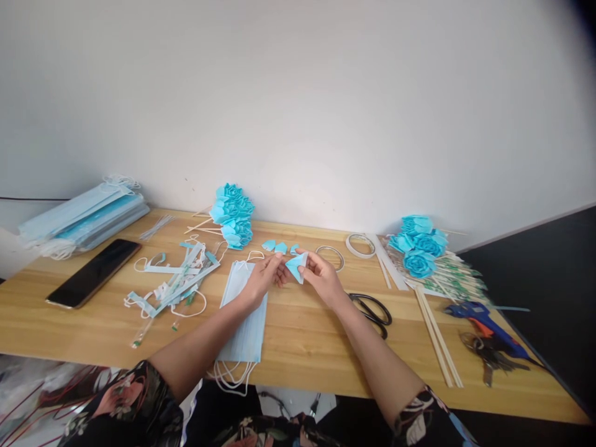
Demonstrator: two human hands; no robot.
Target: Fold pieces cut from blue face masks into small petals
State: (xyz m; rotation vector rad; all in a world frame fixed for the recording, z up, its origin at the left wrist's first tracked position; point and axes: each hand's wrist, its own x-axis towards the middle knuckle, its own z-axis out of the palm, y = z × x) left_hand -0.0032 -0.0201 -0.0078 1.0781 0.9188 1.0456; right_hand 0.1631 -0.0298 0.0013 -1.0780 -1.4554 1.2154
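Observation:
Between thumb and fingers, my right hand (322, 278) pinches a small folded piece of blue mask fabric (295, 267). My left hand (266, 278) is closed beside the piece's left corner; its fingertips are partly hidden, so what they hold, if anything, does not show. Under my left wrist lies a flat light-blue face mask (243, 323) with white ear loops. Just beyond my hands are a few small cut blue petals (280, 248). Black-handled scissors (372, 313) rest to the right of my right wrist.
Blue fabric flowers (233, 214) stand at the back, with more flowers (419, 245) at right. Mask scraps (181, 276), a phone (95, 273) and stacked masks (86, 217) lie left. Tape rolls (361, 246), wooden sticks (437, 335), a glue gun (487, 326) and keys (493, 360) lie right.

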